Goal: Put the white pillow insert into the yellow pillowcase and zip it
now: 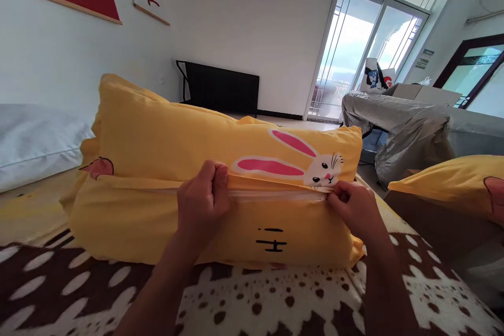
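A plump yellow pillow in a pillowcase (165,136) lies lengthwise in front of me, printed with a white rabbit with pink ears and the letters "Hi". Along its near side runs a pale zipper (271,196) under a fabric flap. Closed in a fist, my left hand (202,202) grips the case fabric at the zipper line, near the middle. Toward the right end, my right hand (356,207) pinches the zipper just below the rabbit's face; any pull tab is hidden by the fingers.
Beneath the pillow spreads a brown and cream patterned blanket (236,299). A white pillow (39,142) lies at left, another yellow pillow (460,181) at right. Behind stand a black panel (220,86) and plastic-covered furniture (397,115) with boxes on it.
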`<state>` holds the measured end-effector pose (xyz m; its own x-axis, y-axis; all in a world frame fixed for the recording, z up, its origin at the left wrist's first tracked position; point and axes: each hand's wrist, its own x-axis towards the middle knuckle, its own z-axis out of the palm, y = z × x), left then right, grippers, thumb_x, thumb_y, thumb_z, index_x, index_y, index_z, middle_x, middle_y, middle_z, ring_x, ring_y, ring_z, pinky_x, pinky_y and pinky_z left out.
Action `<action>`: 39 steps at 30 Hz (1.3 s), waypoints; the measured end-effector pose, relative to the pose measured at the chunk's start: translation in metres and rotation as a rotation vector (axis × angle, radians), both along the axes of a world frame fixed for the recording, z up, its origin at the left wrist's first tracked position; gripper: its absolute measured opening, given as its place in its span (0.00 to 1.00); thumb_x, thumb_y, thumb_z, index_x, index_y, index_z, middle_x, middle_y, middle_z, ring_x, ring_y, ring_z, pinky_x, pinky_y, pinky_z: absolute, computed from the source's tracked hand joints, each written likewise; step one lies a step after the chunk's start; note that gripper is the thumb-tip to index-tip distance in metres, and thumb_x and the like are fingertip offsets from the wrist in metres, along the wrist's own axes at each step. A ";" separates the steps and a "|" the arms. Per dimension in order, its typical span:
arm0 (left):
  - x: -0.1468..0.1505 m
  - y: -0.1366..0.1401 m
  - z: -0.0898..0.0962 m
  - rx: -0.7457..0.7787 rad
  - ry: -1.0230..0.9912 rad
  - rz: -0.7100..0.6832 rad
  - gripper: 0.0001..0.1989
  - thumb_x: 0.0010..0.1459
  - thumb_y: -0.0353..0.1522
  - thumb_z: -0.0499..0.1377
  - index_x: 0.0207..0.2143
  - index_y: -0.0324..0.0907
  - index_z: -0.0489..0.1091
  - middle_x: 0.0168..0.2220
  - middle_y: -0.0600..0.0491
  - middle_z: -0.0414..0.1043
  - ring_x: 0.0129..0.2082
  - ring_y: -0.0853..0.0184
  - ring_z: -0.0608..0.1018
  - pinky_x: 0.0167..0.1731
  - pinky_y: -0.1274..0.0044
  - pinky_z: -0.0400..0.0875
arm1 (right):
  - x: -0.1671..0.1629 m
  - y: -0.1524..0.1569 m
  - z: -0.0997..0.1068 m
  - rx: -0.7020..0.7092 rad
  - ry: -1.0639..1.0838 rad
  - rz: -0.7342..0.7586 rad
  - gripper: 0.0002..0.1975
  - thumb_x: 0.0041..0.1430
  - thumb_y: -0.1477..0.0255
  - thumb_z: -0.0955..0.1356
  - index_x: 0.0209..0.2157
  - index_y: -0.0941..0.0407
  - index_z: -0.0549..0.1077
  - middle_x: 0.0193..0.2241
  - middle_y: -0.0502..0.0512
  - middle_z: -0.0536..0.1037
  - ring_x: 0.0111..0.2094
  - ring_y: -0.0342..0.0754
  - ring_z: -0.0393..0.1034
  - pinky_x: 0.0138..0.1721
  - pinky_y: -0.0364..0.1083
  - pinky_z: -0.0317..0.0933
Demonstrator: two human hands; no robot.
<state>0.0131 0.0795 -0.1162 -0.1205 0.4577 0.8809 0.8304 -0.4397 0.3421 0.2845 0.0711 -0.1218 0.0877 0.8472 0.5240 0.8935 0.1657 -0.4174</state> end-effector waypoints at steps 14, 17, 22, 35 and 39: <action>-0.011 0.007 -0.001 -0.094 -0.043 -0.006 0.10 0.60 0.32 0.47 0.25 0.43 0.57 0.17 0.59 0.56 0.16 0.74 0.60 0.20 0.79 0.53 | 0.028 0.003 0.002 -0.207 0.361 0.352 0.15 0.50 0.60 0.67 0.23 0.58 0.72 0.18 0.49 0.68 0.22 0.40 0.58 0.22 0.40 0.50; -0.012 0.007 -0.001 -0.126 -0.058 -0.037 0.10 0.61 0.32 0.47 0.25 0.43 0.57 0.17 0.59 0.57 0.16 0.74 0.60 0.21 0.79 0.53 | 0.033 0.002 0.002 -0.252 0.330 0.357 0.17 0.52 0.59 0.66 0.25 0.58 0.75 0.19 0.49 0.69 0.21 0.41 0.58 0.22 0.40 0.52; -0.010 0.007 -0.001 -0.133 -0.066 -0.051 0.10 0.61 0.33 0.47 0.25 0.43 0.57 0.17 0.59 0.56 0.16 0.74 0.59 0.21 0.79 0.53 | 0.038 0.001 0.001 0.007 0.294 0.095 0.18 0.54 0.57 0.65 0.26 0.58 0.74 0.17 0.49 0.69 0.20 0.41 0.59 0.22 0.41 0.52; -0.010 0.007 0.000 -0.137 -0.061 -0.079 0.11 0.60 0.33 0.48 0.24 0.43 0.57 0.16 0.60 0.56 0.16 0.74 0.60 0.20 0.79 0.53 | 0.021 0.008 -0.001 0.249 -0.091 0.398 0.07 0.54 0.71 0.68 0.36 0.53 0.75 0.38 0.54 0.76 0.40 0.48 0.70 0.44 0.48 0.63; -0.008 0.007 0.000 -0.153 -0.058 -0.088 0.10 0.60 0.33 0.47 0.25 0.43 0.58 0.17 0.59 0.57 0.17 0.73 0.61 0.21 0.79 0.54 | 0.029 0.015 -0.005 0.218 -0.073 0.436 0.08 0.56 0.70 0.68 0.38 0.52 0.76 0.38 0.53 0.76 0.40 0.47 0.70 0.45 0.47 0.63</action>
<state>0.0047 0.0863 -0.1158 -0.1233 0.5969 0.7928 0.7680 -0.4486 0.4572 0.3133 0.0862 -0.1271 -0.2942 0.6667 0.6848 0.7470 0.6073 -0.2704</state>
